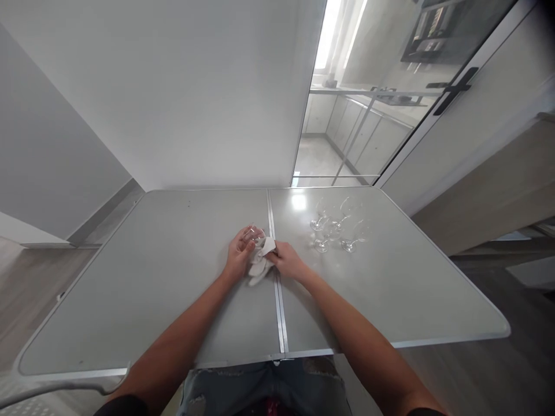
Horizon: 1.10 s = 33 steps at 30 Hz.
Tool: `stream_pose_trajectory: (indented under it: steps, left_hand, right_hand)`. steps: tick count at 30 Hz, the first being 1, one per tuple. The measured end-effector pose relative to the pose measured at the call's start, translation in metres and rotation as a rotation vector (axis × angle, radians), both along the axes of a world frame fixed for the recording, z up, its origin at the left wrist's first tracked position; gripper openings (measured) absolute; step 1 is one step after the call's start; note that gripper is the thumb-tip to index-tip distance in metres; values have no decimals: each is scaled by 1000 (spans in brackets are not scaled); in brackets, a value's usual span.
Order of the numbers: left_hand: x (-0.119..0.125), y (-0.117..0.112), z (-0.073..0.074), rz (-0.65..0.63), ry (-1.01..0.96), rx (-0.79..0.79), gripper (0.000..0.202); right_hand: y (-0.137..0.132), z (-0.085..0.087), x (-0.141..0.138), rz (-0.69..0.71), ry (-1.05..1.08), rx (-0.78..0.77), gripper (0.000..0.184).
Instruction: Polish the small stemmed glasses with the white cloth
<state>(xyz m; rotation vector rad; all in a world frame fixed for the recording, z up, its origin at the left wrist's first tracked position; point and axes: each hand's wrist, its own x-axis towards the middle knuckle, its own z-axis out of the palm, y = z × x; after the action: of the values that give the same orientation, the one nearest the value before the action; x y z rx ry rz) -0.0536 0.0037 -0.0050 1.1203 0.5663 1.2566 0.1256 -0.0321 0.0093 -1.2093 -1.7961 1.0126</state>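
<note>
My left hand [238, 252] is wrapped around a clear glass [254, 233] above the middle of the table. A white cloth [260, 263] is bunched against the glass and hangs down between my hands. On the other side, my right hand [287, 260] pinches the cloth close to the glass. Much of the glass is covered by fingers and cloth, so its full shape is hidden. Several clear stemmed glasses [321, 245] stand in a group to the right of my right hand.
The grey folding table [173, 312] has a metal seam [281, 323] down its middle and a metal rim. A white wall [208, 104] rises behind it. At the back right is a glass door with a black handle [455, 91]. A cable [65, 386] runs at the front left.
</note>
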Motion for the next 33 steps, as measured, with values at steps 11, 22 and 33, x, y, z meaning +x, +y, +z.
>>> stream_pose_trajectory:
  steps: [11, 22, 33]
  left_hand:
    - [-1, 5, 1, 48, 15, 50, 56]
    - [-8, 6, 6, -204, -18, -16, 62]
    - [-4, 8, 4, -90, 9, 2, 59]
  right_hand:
    - [1, 4, 1, -123, -399, 245, 16]
    - [-2, 2, 1, 178, 411, -348, 30]
    - [1, -5, -1, 36, 332, -284, 27]
